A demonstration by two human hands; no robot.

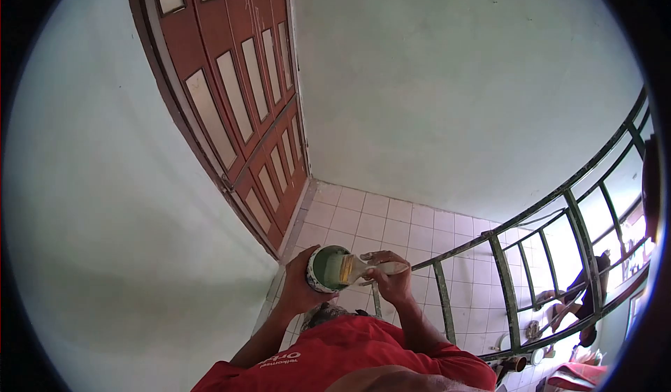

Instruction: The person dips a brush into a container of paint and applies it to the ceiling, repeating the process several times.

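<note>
My left hand (299, 286) is wrapped around a round paint pot (312, 272) from its left side, with the pot's mouth facing me. The inside of the pot is green, and its white rim is smeared. In my right hand (393, 280) is a wide flat paintbrush (363, 269), gripped by its pale handle. The yellowish bristles point left and overlap the pot's opening. Both hands are close together in front of my red shirt (349, 346).
A brown folding door (258, 112) with pale panels stands at the upper left. Pale green walls (433, 77) rise around the tiled floor (374, 214). A dark green metal ladder (500, 270) slants across the right side. Beyond it, another person (580, 298) is bent low near several items on the floor.
</note>
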